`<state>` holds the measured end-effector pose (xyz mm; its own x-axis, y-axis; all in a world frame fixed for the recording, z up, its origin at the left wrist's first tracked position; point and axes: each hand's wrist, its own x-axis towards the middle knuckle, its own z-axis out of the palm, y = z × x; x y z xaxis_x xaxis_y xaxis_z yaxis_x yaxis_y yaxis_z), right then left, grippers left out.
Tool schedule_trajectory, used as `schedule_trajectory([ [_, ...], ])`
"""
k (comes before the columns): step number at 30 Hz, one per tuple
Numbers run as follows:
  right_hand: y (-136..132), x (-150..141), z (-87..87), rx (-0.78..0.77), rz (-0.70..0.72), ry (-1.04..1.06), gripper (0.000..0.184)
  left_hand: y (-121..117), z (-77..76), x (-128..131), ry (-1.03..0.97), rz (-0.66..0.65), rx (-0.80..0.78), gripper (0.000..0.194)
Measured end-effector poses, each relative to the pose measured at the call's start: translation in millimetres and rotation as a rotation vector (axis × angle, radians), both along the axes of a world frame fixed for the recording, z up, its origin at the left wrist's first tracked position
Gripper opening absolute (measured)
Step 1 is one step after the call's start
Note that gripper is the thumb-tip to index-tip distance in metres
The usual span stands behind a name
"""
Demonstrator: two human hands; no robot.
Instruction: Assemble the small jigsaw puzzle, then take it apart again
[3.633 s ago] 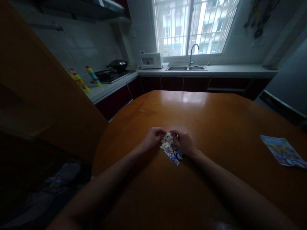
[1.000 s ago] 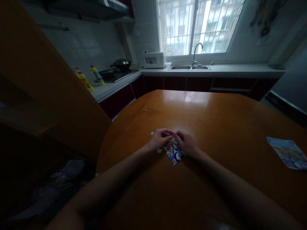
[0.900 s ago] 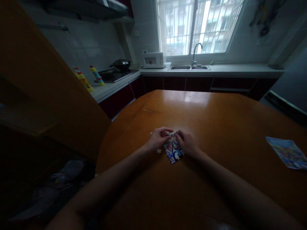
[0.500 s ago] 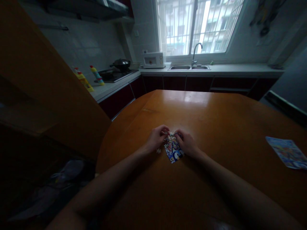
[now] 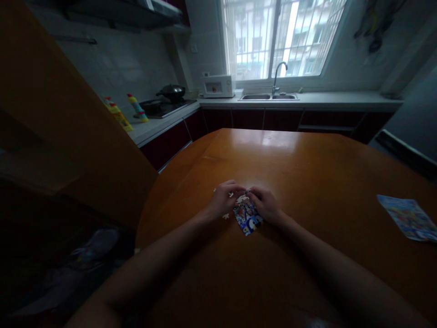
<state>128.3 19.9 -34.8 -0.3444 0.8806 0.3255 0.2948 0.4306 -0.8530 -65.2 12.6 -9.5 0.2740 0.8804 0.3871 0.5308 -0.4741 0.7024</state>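
Note:
A partly assembled jigsaw puzzle (image 5: 248, 219), blue with many colours, lies on the wooden table between my hands. My left hand (image 5: 223, 198) is closed at the puzzle's upper left, its fingers reaching toward the top edge. Opposite it, my right hand (image 5: 266, 205) is closed too, with thumb and forefinger pinched at the upper right. A small pale jigsaw piece (image 5: 247, 191) shows where the fingertips of both hands meet; its outline is partly hidden. One loose piece (image 5: 226, 216) lies below my left wrist, and another piece (image 5: 231, 194) shows by the left fingers.
A colourful printed sheet or packet (image 5: 408, 216) lies on the right side of the table (image 5: 307, 173). Beyond are a counter with a sink (image 5: 256, 97), a microwave (image 5: 218, 86), a pan (image 5: 173, 92) on the stove, and yellow bottles (image 5: 119, 116).
My left hand's fingers have moved right, meeting the right fingertips above the puzzle. Loose pieces near the left hand have come into view. The puzzle has shifted very slightly downward.

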Motion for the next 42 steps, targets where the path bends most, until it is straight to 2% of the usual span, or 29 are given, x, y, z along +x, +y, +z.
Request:
schedule_trajectory([
  [5,0.8,0.6,1.5,-0.003,-0.037,0.008,0.027,4.2,0.6,-1.8,0.017,0.117,-0.009,0.018],
  [7,1.1,0.3,1.8,-0.003,-0.037,0.006,0.027,3.9,0.9,-0.8,0.011,0.082,0.002,0.018],
  [11,1.3,-1.5,1.2,-0.016,-0.014,0.000,0.026,1.0,-0.7,1.7,-0.009,-0.076,0.005,0.018],
  [17,4.8,-0.2,-3.8,-0.007,-0.035,0.014,0.027,8.3,-4.1,-6.8,0.051,0.083,-0.009,0.013],
  [22,4.9,1.6,-5.8,0.000,-0.005,0.083,0.021,8.5,-3.4,-7.2,0.072,-0.016,-0.047,0.014],
  [25,3.9,0.7,-5.4,-0.036,-0.035,0.130,0.011,5.6,-5.3,-4.0,0.039,-0.048,-0.089,0.011],
  [33,2.5,-0.7,-2.6,0.001,-0.055,0.131,0.021,4.6,-8.5,-1.6,-0.107,-0.059,-0.202,0.020],
  [42,2.0,-2.7,-3.4,-0.030,-0.045,0.182,0.016,8.0,-9.2,-0.9,-0.266,-0.056,-0.269,0.028],
])
